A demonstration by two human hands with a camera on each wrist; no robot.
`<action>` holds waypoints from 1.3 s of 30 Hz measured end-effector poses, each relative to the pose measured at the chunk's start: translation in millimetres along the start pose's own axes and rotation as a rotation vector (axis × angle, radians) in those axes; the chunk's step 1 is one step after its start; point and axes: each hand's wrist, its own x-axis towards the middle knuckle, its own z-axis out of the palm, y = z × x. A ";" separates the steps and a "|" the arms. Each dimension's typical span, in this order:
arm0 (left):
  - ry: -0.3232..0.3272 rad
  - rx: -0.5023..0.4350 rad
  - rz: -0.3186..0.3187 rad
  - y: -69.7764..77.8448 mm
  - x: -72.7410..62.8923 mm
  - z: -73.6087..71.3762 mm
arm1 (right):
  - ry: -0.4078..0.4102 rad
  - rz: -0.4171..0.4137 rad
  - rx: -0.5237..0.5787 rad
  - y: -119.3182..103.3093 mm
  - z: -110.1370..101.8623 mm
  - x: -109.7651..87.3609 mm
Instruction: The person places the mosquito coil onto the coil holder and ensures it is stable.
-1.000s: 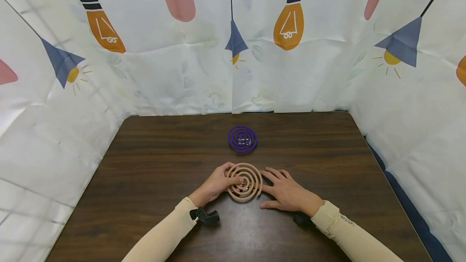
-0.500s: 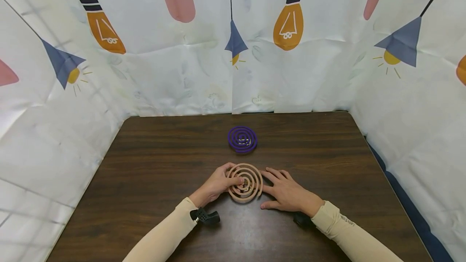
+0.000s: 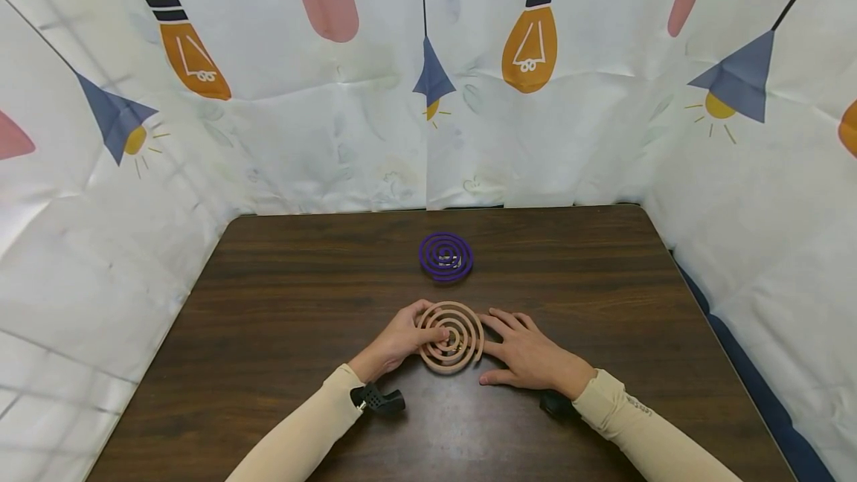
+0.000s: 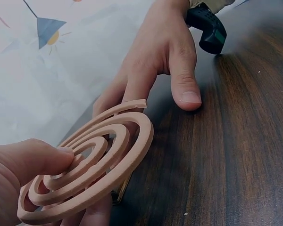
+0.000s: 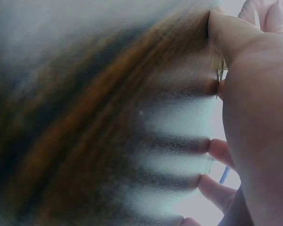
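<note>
In the head view my left hand [image 3: 405,335] pinches a tan mosquito coil [image 3: 479,333], thumb on its top near the centre and fingers underneath. The left wrist view shows the coil [image 4: 140,141] tilted above the tabletop. Beneath it a bit of gold metal [image 4: 121,192] shows; the coil hides the rest, so its kind is unclear. My right hand [image 3: 529,352] rests on the table with fingers spread, close to the coil's right edge. Whether those fingers touch the coil I cannot tell.
A purple mosquito coil [image 3: 445,278], with a small metal piece [image 3: 450,261] at its middle, lies farther back on the brown wooden table [image 3: 301,274]. A printed white curtain [image 3: 321,147] surrounds the back and sides. Black straps [image 3: 378,398] sit at the wrists.
Both hands hold their places. The gold glint seen through the tan coil's gaps shifts slightly.
</note>
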 end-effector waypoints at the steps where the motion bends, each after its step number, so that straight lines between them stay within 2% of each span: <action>1: 0.001 0.002 0.000 -0.4 -0.1 0.0 | 0.000 0.000 -0.001 0.0 0.0 0.0; 18: -0.004 -0.022 0.009 -0.4 -3.6 2.2 | 0.022 -0.012 0.027 -0.3 -1.2 -1.0; 25: -0.002 -0.004 0.018 0.6 -4.9 2.5 | 0.025 -0.012 0.027 0.0 -0.9 -1.3; 39: 0.019 -0.003 -0.004 -0.2 -2.7 2.0 | 0.017 -0.008 0.027 1.2 1.4 -0.8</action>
